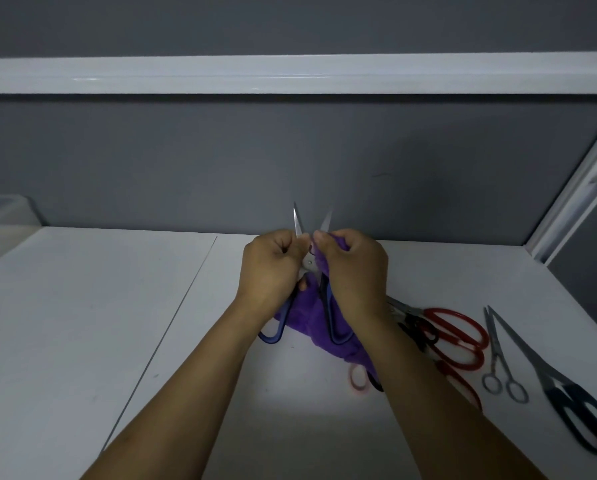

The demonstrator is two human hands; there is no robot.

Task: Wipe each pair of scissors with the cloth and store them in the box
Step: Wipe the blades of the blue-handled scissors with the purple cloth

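A pair of blue-handled scissors is held up over the white table, blades spread apart and pointing away from me. My left hand grips one blade near the pivot. My right hand holds the purple cloth curled round the other blade. The cloth hangs down behind the blue handles. The clear plastic box stands at the far left edge of the table.
Right of my right arm lie red-handled scissors, small silver scissors and large dark-handled scissors. A pink handle ring shows under the cloth's edge. A grey wall and white shelf close the back.
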